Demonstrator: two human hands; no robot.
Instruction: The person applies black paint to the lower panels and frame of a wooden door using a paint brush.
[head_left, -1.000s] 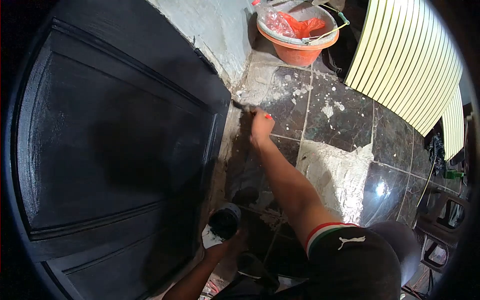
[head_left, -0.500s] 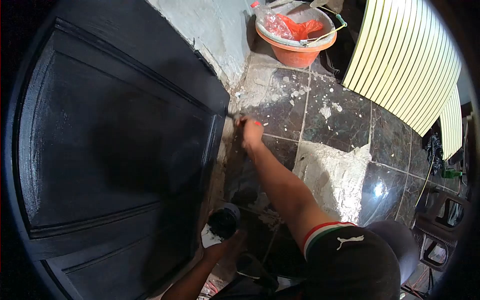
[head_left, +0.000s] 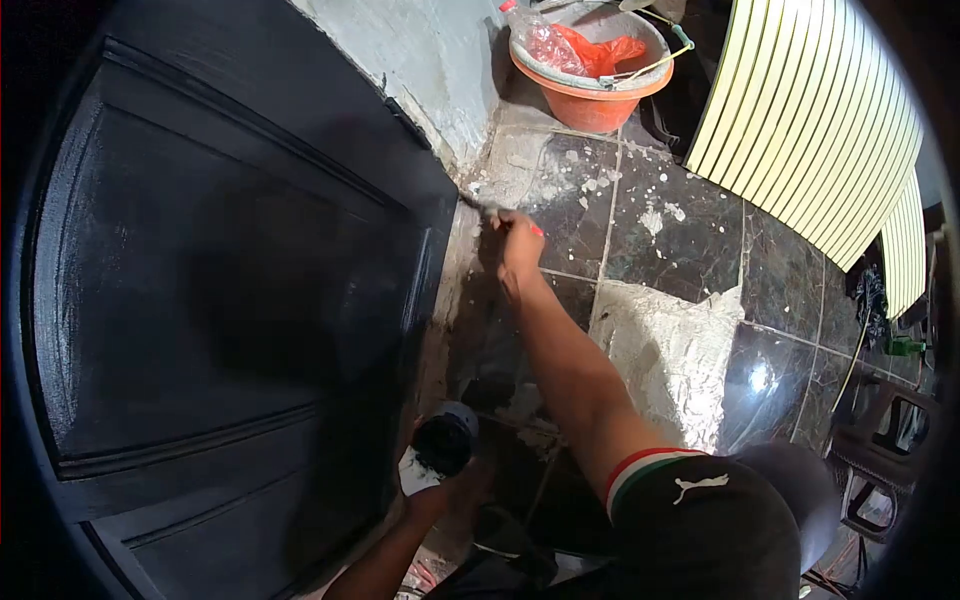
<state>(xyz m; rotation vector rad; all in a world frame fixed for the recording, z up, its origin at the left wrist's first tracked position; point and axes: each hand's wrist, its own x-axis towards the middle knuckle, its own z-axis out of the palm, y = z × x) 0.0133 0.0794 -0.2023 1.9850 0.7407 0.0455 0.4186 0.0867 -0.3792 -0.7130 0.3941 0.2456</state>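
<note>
A large black panelled door (head_left: 230,270) fills the left side, its paint wet and glossy. My right hand (head_left: 520,245) is stretched out, gripping a paintbrush with a red-tipped handle (head_left: 496,215); the bristles touch the door's bottom corner edge by the floor. My left hand (head_left: 440,495) holds a small can of black paint (head_left: 445,443) low down, close to the door's edge.
An orange bucket (head_left: 590,95) with a red plastic bag stands by the grey wall (head_left: 420,60). Dark floor tiles (head_left: 680,240) carry white plaster splashes and a pale patch (head_left: 670,350). Cream corrugated sheets (head_left: 820,120) lean at the right. Dark clutter sits at the far right edge.
My right hand with the brush slid toward the door corner and has come back slightly right and up, stroking along the door's bottom edge. The left hand with the can barely moved.
</note>
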